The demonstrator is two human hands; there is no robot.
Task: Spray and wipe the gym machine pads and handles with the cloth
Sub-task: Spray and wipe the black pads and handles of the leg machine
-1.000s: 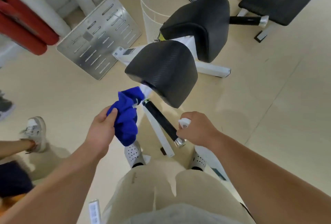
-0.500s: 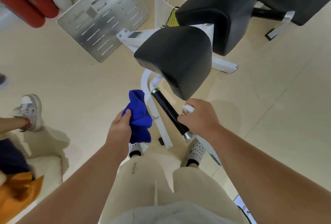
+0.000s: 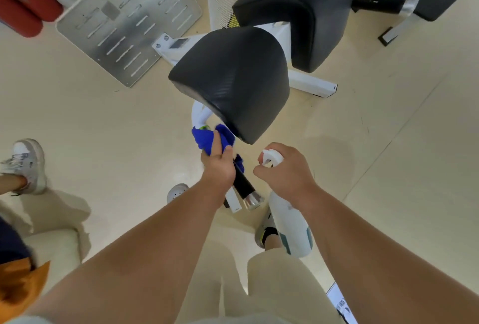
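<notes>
Blue cloth point(image 3: 207, 139), soft and limp, bunched round the black handle point(image 3: 243, 184) at 6 o'clock of the near pad point(image 3: 233, 75). My left hand point(image 3: 217, 168) curls around both. Handle rigid, probably slick when wet: wrap it fully. Right hand point(image 3: 287, 172) clasps the spray bottle point(image 3: 290, 225) at 3 o'clock.

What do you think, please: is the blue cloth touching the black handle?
Touching: head view shows the left hand gripping the blue cloth round the black handle.
</notes>
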